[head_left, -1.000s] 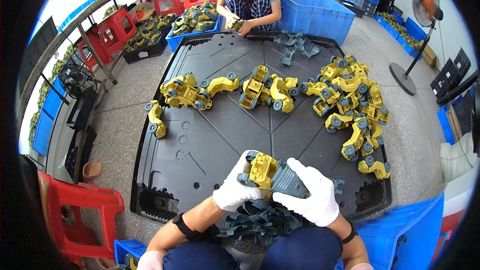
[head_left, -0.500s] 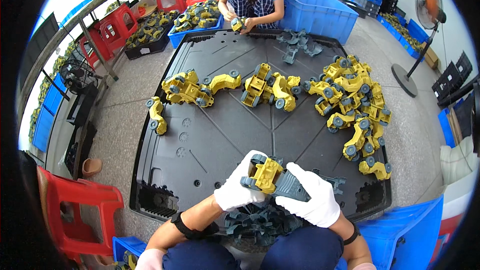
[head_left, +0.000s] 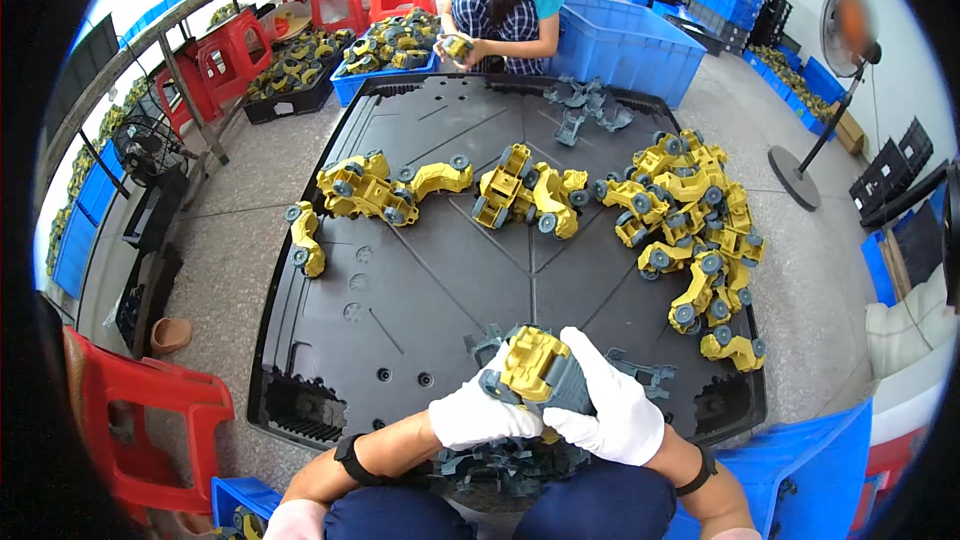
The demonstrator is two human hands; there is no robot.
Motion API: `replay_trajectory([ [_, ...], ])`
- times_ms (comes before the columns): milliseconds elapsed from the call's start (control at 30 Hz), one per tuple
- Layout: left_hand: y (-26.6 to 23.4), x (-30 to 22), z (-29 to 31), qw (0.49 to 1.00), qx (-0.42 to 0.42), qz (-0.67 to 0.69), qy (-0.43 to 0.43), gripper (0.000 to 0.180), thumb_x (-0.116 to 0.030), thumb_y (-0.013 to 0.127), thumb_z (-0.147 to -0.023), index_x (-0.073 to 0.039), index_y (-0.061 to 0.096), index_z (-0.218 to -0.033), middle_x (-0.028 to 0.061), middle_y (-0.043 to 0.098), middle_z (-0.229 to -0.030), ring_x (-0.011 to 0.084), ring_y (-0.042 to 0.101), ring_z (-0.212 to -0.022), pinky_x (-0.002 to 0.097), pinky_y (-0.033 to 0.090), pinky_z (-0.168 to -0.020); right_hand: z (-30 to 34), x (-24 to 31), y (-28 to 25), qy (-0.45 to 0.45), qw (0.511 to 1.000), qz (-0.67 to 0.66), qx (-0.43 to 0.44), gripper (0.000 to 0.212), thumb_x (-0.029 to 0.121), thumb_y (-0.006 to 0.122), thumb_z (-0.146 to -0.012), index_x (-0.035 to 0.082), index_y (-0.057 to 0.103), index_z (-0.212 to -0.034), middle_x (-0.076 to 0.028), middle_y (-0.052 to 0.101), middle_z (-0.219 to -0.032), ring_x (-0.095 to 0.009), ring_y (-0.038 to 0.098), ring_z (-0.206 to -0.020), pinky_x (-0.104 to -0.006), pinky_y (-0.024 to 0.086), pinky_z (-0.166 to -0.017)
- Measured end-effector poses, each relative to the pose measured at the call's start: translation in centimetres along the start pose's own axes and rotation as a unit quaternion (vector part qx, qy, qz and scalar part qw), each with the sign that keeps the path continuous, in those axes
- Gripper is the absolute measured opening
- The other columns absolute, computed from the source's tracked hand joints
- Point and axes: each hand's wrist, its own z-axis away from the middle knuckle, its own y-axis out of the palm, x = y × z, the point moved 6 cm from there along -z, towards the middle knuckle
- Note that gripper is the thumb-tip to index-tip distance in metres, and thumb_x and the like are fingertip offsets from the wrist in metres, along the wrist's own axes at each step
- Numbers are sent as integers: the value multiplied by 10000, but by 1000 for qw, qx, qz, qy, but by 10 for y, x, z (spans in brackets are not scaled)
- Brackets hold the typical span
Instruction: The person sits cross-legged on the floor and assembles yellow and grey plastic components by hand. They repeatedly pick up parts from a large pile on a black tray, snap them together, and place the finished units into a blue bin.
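Note:
Between my two white-gloved hands is a yellow toy truck [head_left: 533,365] with dark grey wheels, held over the near part of the black table. My left hand [head_left: 482,412] grips it from the left and below, by the wheels. At its right side my right hand [head_left: 612,405] is closed round a dark grey ribbed part [head_left: 568,386], which sits against the yellow body; whether it is fixed there I cannot tell. Beneath my hands lies a pile of dark grey plastic parts [head_left: 500,467], partly hidden. More grey parts [head_left: 645,372] lie to the right of my right hand.
Yellow toy truck bodies [head_left: 700,225] are heaped on the right of the black table [head_left: 450,280], with several more [head_left: 365,190] across its middle. A co-worker [head_left: 505,15] sits at the far edge, holding a truck. Blue crates [head_left: 625,50], red stools [head_left: 150,410] and a standing fan [head_left: 850,30] surround the table.
The truck has tilted more upright, its grey part turned down toward my right palm. My left hand has moved lower beneath it. The co-worker's hands have shifted slightly left with the whole view.

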Motion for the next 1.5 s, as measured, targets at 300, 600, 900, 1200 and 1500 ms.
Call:
replay_trajectory([
  [300,18,-26,-5,990,-49,102,-79,693,11,745,-737,-114,482,-1367,27,590,-1248,168,557,-1159,352,466,-990,-20,-11,7,-43,990,9,-137,561,231,587,-919,-33,399,-1377,-263,426,-1358,-406,453,-1226,-454,336,-1066],
  [600,-19,-49,19,990,-91,16,-103,568,-46,751,-771,-47,531,-1294,89,600,-1218,228,583,-1116,381,517,-925,-51,-21,27,-9,985,-156,-77,577,324,517,-989,-8,369,-1437,-206,440,-1398,-298,426,-1307,-386,360,-1076],
  [900,-140,-95,338,804,-524,-173,-222,157,-181,586,-945,-58,648,-1021,58,686,-923,183,659,-832,342,539,-749,78,-124,-115,193,899,147,-364,287,-25,602,-770,-4,651,-1052,-164,655,-934,-248,647,-800,-338,523,-731],
  [1200,-100,-52,352,719,-525,-235,-390,189,-207,553,-938,-62,662,-991,81,687,-900,222,663,-813,351,543,-742,216,-272,-149,498,691,488,-189,440,70,556,-828,179,598,-1253,-79,517,-1381,-310,380,-1363,-495,347,-1060],
  [1500,-115,-50,382,651,-470,-358,-476,231,-234,520,-931,-67,676,-961,103,688,-876,260,667,-793,359,547,-735,192,-254,-152,483,757,381,-219,176,92,641,-744,121,701,-906,-90,688,-963,-316,615,-1020,-422,498,-806],
])
